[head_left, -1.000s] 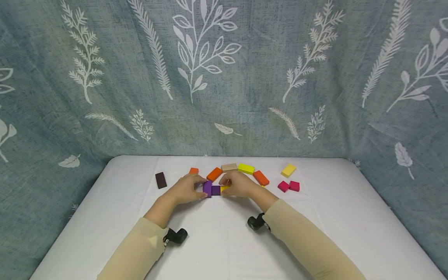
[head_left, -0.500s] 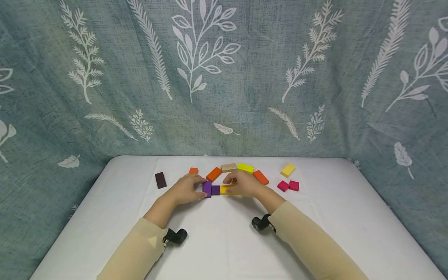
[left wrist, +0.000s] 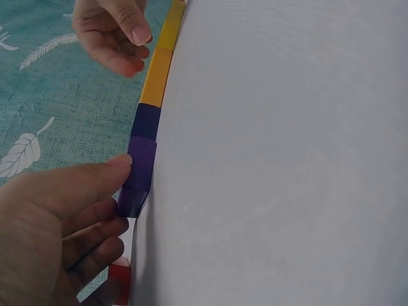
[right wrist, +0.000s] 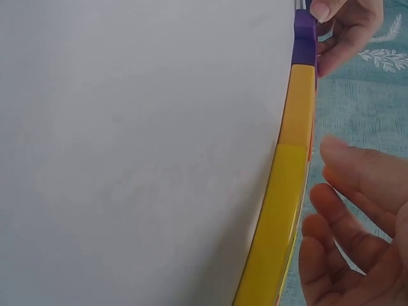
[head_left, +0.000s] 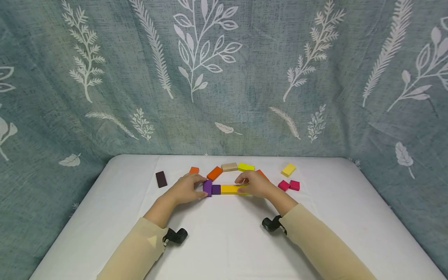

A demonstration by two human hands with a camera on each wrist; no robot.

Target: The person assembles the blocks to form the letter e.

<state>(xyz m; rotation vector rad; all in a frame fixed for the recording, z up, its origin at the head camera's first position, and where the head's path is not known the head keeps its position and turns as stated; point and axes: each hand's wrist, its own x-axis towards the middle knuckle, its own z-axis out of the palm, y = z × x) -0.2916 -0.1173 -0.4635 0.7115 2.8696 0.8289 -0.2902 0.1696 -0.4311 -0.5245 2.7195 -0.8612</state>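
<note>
Clearly, the left hand (head_left: 187, 188) pinches a purple block (head_left: 208, 188); toward three o'clock, the right hand (head_left: 258, 185), thumb and fingers loosely apart, curves empty beside a yellow block (right wrist: 275, 210).

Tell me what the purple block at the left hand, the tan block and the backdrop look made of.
Purple block: smooth, fairly matte, probably painted wood or plastic; even colour, no visible grain.
Tan block: perhaps bare wood, dull finish, going by its natural tone.
Backdrop: likely matte printed fabric, given its soft folds.
</note>
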